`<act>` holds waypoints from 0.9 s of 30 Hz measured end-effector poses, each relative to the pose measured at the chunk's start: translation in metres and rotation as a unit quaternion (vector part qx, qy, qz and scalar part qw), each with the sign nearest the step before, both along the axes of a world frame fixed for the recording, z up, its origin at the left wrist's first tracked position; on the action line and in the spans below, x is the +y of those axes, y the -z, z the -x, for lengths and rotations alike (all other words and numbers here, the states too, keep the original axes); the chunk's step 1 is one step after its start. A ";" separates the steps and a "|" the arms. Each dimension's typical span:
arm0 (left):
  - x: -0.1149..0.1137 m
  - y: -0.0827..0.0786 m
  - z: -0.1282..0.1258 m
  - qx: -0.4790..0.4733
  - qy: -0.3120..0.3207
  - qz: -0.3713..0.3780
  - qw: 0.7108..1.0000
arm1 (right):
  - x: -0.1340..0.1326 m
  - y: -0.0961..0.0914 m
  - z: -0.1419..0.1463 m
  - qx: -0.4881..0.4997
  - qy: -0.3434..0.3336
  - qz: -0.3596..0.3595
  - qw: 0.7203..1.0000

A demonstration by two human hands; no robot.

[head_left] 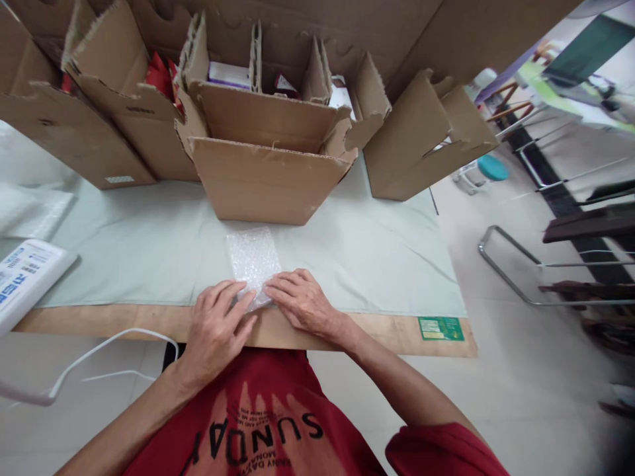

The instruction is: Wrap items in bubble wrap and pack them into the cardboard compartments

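Note:
A small clear bubble wrap pouch (pixel 253 258) lies flat on the pale green cloth, its near end at the table's front edge. At that end my left hand (pixel 218 324) is closed on the left corner, with thumb and fingers on the plastic. My right hand (pixel 305 304) has its fingers pressed together on the right corner. The fingers partly cover the near end, and whether anything is inside the pouch I cannot tell.
Open cardboard boxes (pixel 262 182) line the back of the table, several with packets inside. A white device with a printed label (pixel 30 277) sits at left, near more bubble wrap (pixel 30 205). A white cable (pixel 114 337) hangs at the front. A green sticker (pixel 441 328) marks the right edge.

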State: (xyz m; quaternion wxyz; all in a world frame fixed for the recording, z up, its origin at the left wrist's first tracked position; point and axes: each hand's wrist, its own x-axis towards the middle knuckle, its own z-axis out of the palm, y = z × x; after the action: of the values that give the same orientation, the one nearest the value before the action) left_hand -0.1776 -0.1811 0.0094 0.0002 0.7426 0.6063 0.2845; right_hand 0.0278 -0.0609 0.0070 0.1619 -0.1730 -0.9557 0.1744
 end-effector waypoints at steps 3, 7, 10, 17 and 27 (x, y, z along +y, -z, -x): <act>0.005 0.004 0.004 -0.053 0.006 0.022 0.998 | 0.006 -0.004 0.004 0.011 0.028 0.060 0.998; 0.022 0.012 0.010 -0.143 -0.076 0.081 0.983 | 0.007 -0.009 0.005 0.046 0.132 0.063 0.988; 0.040 0.014 0.014 -0.163 -0.117 0.128 0.971 | 0.004 -0.009 0.005 0.044 0.138 -0.007 0.989; 0.054 0.002 0.016 -0.219 -0.173 0.135 0.951 | 0.011 0.007 0.017 -0.039 0.080 -0.031 0.996; 0.031 -0.007 -0.006 -0.694 -0.132 0.250 0.663 | -0.009 -0.015 0.019 0.105 0.182 0.339 0.917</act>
State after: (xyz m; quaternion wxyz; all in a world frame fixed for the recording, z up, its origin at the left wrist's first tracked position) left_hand -0.1720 -0.1505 0.0163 0.5690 0.2150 0.5705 0.5519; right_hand 0.0093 -0.0695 0.0222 0.2216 -0.3691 -0.7690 0.4725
